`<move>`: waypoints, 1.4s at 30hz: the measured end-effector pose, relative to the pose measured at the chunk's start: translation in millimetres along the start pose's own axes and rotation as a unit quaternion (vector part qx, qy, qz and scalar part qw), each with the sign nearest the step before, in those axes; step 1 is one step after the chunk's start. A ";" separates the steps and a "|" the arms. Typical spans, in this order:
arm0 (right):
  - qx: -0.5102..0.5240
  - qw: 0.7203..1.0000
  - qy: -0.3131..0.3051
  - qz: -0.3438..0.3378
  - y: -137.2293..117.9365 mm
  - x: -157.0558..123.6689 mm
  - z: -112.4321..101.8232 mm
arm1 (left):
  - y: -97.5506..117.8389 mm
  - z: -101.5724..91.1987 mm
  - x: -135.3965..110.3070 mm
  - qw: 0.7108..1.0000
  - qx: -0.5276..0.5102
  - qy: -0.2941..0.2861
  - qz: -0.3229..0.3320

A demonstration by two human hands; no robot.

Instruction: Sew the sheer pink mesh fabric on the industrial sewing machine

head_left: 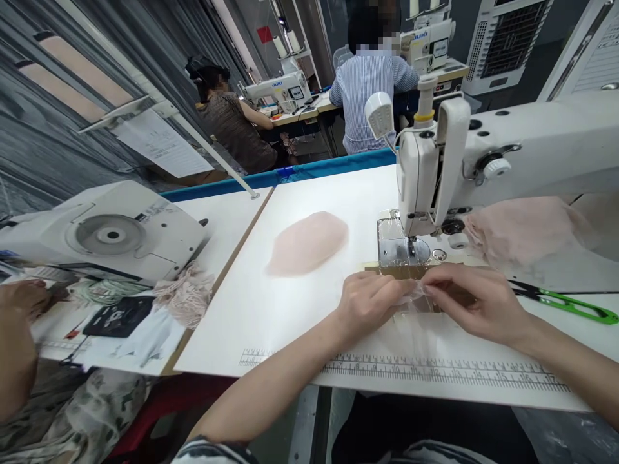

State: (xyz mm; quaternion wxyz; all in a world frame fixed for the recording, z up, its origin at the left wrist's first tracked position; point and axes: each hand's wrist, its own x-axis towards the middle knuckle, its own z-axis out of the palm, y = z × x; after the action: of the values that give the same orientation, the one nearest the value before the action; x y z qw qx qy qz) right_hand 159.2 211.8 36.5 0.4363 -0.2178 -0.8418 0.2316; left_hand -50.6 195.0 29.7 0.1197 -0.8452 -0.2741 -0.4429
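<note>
My left hand (pixel 370 298) and my right hand (pixel 476 298) meet in front of the sewing machine's needle area. Between their pinched fingertips is a piece of thin sheer fabric (pixel 416 291), pale and nearly see-through, trailing down over the table edge ruler. Just beyond the fingers are the metal needle plate (pixel 391 243) and presser foot of the white sewing machine (pixel 532 145). A flat pale pink fabric piece (pixel 309 245) lies on the white table, left of the machine. Green-handled thread snips (pixel 575 305) rest beside my right wrist.
A heap of pink sheer fabric (pixel 529 229) sits under the machine arm. A printed ruler (pixel 387 366) runs along the table's front edge. At left, another machine (pixel 106 225) stands near a co-worker's arm (pixel 17 348). Two people work at machines behind.
</note>
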 end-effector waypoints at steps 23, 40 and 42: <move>-0.165 0.985 0.033 -0.033 4.1 -3.6 3.7 | 4.0 -2.3 0.7 1.000 -0.002 -0.011 -0.028; -0.135 0.990 0.021 -0.023 1.0 -2.0 -0.1 | 0.2 -0.4 -2.7 0.999 0.007 -0.006 -0.036; -0.134 0.990 0.016 -0.027 0.5 -2.1 -0.9 | 0.1 -0.7 -1.5 1.000 0.003 -0.004 -0.024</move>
State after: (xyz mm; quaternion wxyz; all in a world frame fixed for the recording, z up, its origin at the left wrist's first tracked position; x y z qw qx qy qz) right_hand 161.1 211.2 35.4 0.4224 -0.2550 -0.8639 0.1013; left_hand -51.7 194.1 28.9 0.1102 -0.8398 -0.2957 -0.4417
